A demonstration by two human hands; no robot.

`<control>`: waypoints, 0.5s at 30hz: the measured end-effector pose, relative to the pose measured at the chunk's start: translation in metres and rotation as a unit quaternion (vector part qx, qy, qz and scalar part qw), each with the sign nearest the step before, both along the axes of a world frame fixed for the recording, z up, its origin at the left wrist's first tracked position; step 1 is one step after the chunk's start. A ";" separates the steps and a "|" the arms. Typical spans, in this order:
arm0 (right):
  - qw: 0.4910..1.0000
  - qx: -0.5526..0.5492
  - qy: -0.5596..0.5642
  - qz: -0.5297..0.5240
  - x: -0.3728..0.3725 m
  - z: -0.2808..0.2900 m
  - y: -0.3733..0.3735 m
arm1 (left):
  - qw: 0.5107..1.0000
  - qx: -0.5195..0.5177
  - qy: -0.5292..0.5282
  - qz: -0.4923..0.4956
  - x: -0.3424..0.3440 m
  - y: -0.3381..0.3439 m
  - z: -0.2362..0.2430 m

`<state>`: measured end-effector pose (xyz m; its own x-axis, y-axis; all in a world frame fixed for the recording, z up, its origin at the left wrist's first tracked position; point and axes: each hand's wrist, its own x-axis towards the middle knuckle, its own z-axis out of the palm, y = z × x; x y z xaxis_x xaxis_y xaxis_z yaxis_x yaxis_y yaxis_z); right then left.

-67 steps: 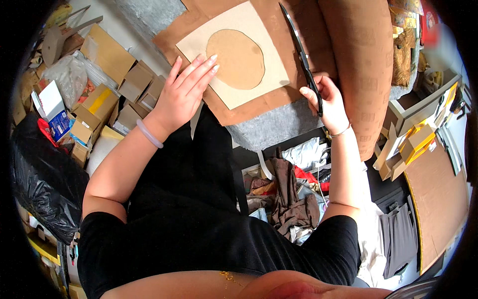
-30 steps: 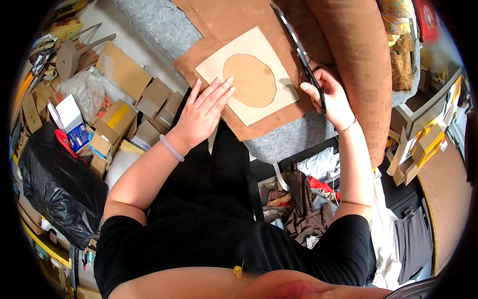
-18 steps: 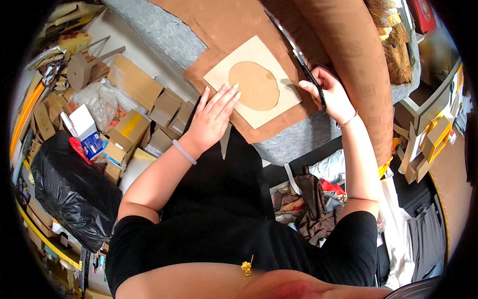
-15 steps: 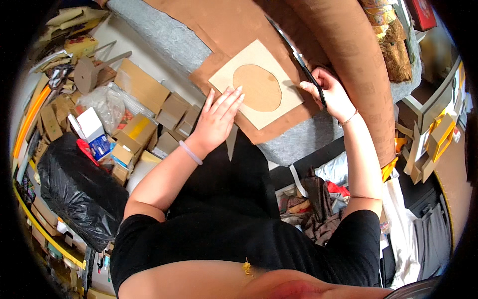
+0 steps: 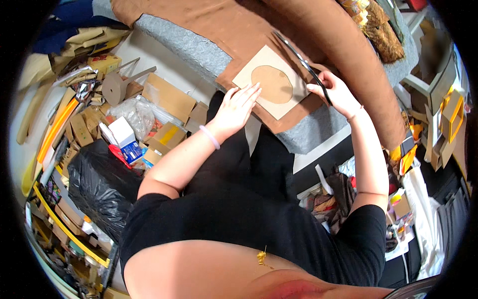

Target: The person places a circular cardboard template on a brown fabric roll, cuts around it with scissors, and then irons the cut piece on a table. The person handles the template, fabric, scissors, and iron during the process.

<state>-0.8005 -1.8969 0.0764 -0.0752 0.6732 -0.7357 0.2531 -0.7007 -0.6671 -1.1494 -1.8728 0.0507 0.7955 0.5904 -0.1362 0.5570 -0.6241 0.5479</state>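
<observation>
My left hand (image 5: 235, 110) lies flat, fingers straight and holding nothing, on the pale card (image 5: 264, 56), covering its near-left edge by the tan oval (image 5: 272, 85). The card rests on brown cloth (image 5: 199, 27) over grey padding (image 5: 311, 128). My right hand (image 5: 339, 93) grips black-handled scissors (image 5: 303, 63) beside the card; a thick brown roll (image 5: 343, 50) crowds that side. Cardboard boxes (image 5: 172, 102) and a black bag (image 5: 104, 184) fill the floor to my left.
</observation>
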 end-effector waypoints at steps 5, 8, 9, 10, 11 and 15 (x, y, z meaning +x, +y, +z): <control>0.979 -0.041 0.066 -0.189 -0.052 0.047 -0.059 | 0.987 -0.033 -0.063 -0.144 -0.017 0.091 0.003; 0.931 -0.064 0.133 -0.333 -0.131 0.058 -0.089 | 0.979 0.033 -0.117 -0.163 -0.033 0.165 -0.017; 0.911 -0.069 0.154 -0.376 -0.164 0.055 -0.094 | 0.974 0.057 -0.128 -0.180 -0.038 0.191 -0.029; 0.889 -0.077 0.177 -0.416 -0.203 0.052 -0.096 | 0.968 0.078 -0.136 -0.194 -0.041 0.211 -0.037; 0.862 -0.054 0.210 -0.459 -0.243 0.044 -0.093 | 0.965 0.075 -0.128 -0.217 -0.042 0.228 -0.039; 0.784 -0.036 0.263 -0.560 -0.369 0.018 -0.050 | 0.943 0.055 -0.103 -0.311 -0.036 0.266 -0.039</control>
<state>-1.1693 -1.9470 0.0947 0.2276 0.4915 -0.8406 -0.8462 -0.3274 -0.4205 -1.1850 -1.6070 0.0117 0.9957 0.0016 0.0930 -0.0470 -0.8543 0.5177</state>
